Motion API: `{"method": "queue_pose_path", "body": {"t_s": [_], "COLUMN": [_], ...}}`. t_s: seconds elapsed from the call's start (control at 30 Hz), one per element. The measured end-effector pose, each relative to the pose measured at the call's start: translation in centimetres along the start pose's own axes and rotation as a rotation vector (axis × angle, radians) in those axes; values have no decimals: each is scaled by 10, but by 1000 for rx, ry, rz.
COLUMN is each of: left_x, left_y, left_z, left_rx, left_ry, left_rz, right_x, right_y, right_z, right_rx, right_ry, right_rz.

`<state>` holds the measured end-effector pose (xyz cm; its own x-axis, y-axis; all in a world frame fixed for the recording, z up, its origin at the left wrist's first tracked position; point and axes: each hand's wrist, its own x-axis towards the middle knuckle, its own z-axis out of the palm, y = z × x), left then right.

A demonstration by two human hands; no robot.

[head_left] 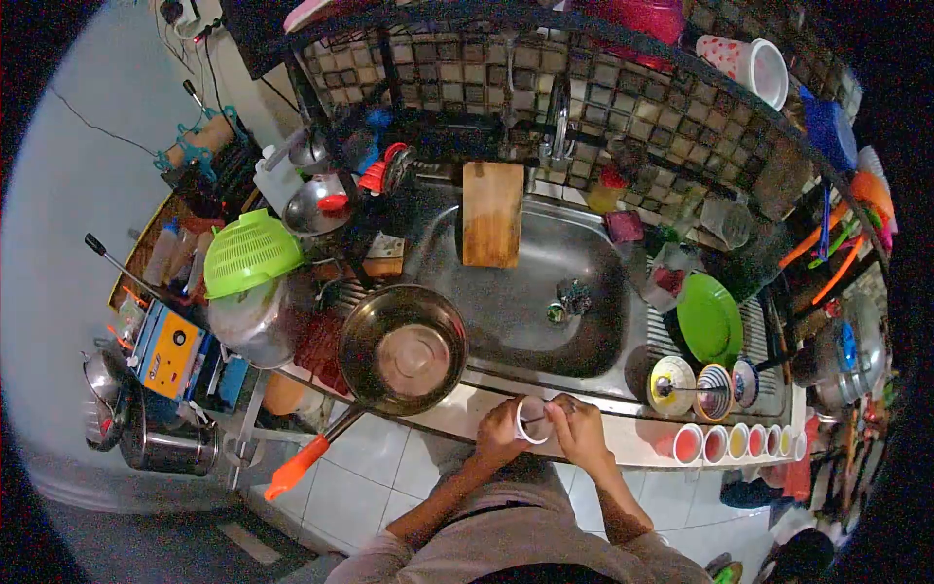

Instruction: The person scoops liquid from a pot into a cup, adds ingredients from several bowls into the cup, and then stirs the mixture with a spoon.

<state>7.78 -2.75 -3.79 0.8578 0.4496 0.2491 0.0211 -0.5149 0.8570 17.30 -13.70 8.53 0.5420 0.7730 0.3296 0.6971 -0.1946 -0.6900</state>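
Observation:
In front of my body, at the counter's front edge, my left hand point(497, 432) is wrapped round a small white cup point(533, 430), tilted so that its mouth faces up toward me. My right hand point(582, 434) is closed at the cup's right rim. Its fingers pinch a thin, dark, spoon-like utensil that reaches into the cup; its exact shape is hard to make out. Along the counter edge to the right stands a row of several small cups point(687, 444) with red and yellow contents. Behind them sit patterned bowls point(671, 385).
A steel sink point(438, 282) lies ahead, with a wooden cutting board point(492, 216) across its back edge. A frying pan point(428, 358) rests at the left, its orange handle point(297, 468) jutting past the counter. A green plate point(710, 319) and a green colander point(251, 255) flank the sink.

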Motion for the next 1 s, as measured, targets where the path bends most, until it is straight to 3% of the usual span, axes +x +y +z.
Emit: {"method": "queue_pose_path", "body": {"t_s": [0.1,0.2,0.33,0.43,0.5,0.63,0.77,0.83,0.93,1.0], "left_x": [9,10,15,20,23,37,29,28,29,28], "left_y": [24,12,11,4,1,37,31,32,19,16], "left_z": [-15,-7,-12,-11,-13,-37,-30,-30,-28,-26], "left_rx": [137,93,155,102,177,183,167,170,5,25], "left_ry": [-58,69,-13,-90,-161,-301,-201,-145,-109,-114], "left_rz": [2,109,97,42,-108,-219,-198,-226,-204,-193], "right_x": [4,12,19,32,40,46,42,34,38,42], "right_y": [-5,5,11,7,7,8,14,23,22,18], "right_z": [-4,-1,3,2,0,-4,-4,3,6,2], "right_rx": [116,-8,36,19,-3,2,53,124,57,103], "right_ry": [9,-20,-15,-71,-120,-45,-102,-53,-43,-55], "right_rz": [121,4,-47,-30,-53,-77,-65,53,-54,-8]}}
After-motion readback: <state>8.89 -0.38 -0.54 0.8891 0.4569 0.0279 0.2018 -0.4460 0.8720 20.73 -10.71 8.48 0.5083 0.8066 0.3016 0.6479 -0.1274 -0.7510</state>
